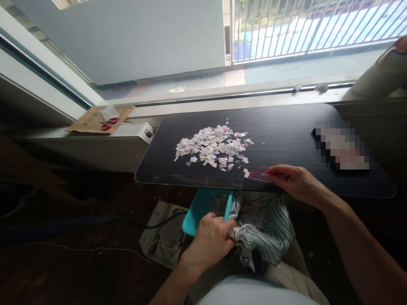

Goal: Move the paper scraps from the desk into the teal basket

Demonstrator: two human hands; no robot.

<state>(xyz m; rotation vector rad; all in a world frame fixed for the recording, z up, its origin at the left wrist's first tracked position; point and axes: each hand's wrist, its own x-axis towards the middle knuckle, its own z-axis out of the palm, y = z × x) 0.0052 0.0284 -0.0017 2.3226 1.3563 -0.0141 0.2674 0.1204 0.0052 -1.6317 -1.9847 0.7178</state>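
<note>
A heap of small white and pinkish paper scraps (210, 146) is spread over the dark tabletop (280, 131). My right hand (291, 182) pinches a pink see-through protractor (259, 173), its straight edge low on the table and its far tip touching a stray scrap. Below the table's front edge, my left hand (213, 237) is closed around the rim of a turquoise plastic bin (195, 214) and beside a white cloth with black wavy lines (263, 237). Scraps lie inside the bin and also in the fold of the cloth. My left fingertips are partly hidden.
On the sill at left, red-handled scissors (110, 123) rest on a brown paper envelope (92, 120). A white radiator (133, 130) stands beside the table. A blurred-out flat object (343, 148) lies at the table's right. A pale box (168, 237) is on the floor.
</note>
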